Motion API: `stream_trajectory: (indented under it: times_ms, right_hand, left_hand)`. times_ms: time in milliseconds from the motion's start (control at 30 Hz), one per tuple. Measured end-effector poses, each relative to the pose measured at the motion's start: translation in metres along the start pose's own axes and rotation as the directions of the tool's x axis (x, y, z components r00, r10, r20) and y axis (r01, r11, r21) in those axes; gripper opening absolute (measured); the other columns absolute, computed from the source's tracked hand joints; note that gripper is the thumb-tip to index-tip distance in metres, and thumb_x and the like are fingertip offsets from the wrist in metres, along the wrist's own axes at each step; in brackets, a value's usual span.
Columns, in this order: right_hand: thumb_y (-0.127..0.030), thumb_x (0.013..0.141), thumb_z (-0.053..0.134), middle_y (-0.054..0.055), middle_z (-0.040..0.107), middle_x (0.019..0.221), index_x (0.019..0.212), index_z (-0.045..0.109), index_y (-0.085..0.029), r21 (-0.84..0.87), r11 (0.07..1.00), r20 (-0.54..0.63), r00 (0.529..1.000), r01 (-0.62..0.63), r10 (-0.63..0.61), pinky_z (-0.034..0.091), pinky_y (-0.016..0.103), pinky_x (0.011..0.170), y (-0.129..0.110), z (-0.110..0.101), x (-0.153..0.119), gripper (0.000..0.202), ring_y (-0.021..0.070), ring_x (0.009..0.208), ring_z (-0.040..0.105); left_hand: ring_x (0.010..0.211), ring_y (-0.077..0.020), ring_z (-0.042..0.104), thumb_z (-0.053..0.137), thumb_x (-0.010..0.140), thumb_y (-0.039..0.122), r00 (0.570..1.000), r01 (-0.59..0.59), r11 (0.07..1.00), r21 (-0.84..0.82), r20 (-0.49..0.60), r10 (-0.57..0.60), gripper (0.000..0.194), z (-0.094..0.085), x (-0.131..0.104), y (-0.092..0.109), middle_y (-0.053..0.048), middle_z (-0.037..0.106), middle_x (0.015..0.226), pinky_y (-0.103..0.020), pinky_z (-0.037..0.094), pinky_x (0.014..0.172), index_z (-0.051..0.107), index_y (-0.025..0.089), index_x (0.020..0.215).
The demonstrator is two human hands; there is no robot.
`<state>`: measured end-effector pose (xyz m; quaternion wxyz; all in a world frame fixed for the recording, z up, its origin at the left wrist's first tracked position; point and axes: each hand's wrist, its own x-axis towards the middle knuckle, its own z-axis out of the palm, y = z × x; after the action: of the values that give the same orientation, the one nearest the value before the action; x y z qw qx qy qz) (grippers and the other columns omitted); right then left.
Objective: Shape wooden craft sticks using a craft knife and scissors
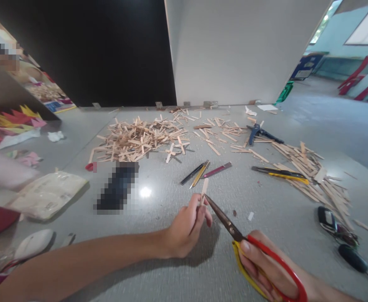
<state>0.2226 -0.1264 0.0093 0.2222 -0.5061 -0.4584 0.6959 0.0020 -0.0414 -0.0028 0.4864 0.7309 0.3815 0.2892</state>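
Right hand [257, 256]: one, nearest the camera, fingers wrapped around the handles of the scissors.
Scissors [232, 229]: one pair, one red handle and one yellow, the blades pointing up and left to the held stick; whether the tip touches it, I cannot tell.
Left hand [184, 230]: one, fingers pinching the stick.
Stick [205, 185]: one, tilted slightly from upright, above the middle of the desk [158, 277].
Pens, or similar slim tools: three, just beyond the left hand: black [192, 174], yellow [199, 174], purple [217, 170].
Crosses: two at the near edge of the pile [133, 136], one left [170, 152], one right [181, 145]; those within it are too tangled to count.
Loose sticks [297, 161]: many, strewn at the right.
Blue tool [255, 133]: one, beside those sticks.
Key fob [327, 219]: one, at the right.
Mouse [34, 243]: one, white, at the left.
Bag [50, 195]: one, beyond the mouse.
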Motion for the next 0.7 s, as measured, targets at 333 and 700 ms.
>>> stream_trajectory:
  times_ms: [333, 700]
  right_hand:
    - [-0.093, 0.093, 0.048, -0.01, 0.043, 0.045, 0.077, 0.059, -0.021, 0.146, 0.984, 0.045, 0.992, 0.106, -0.114, 0.035, 0.02, 0.04, 0.006, -0.002, -0.001, 0.074, 0.0075, 0.036, 0.037]
    - [-0.094, 0.092, 0.045, -0.011, 0.036, 0.035, 0.064, 0.05, -0.024, 0.116, 0.99, 0.065, 0.994, 0.082, -0.09, 0.027, 0.017, 0.029, 0.008, -0.007, 0.007, 0.075, 0.006, 0.026, 0.029]
  left_hand:
    - [0.053, -0.0142, 0.042, 0.023, 0.114, 0.062, 1.0, 0.005, 0.991, -0.136, 0.011, -0.003, 0.041, -0.002, -0.001, -0.002, 0.003, 0.063, 0.07, -0.027, 0.036, 0.055, 0.04, 0.026, 0.102]
    - [0.055, -0.0142, 0.041, 0.033, 0.113, 0.041, 0.998, -0.057, 0.976, -0.209, -0.05, 0.048, 0.027, -0.004, 0.0, -0.004, 0.006, 0.054, 0.065, -0.027, 0.035, 0.056, 0.044, 0.025, 0.095]
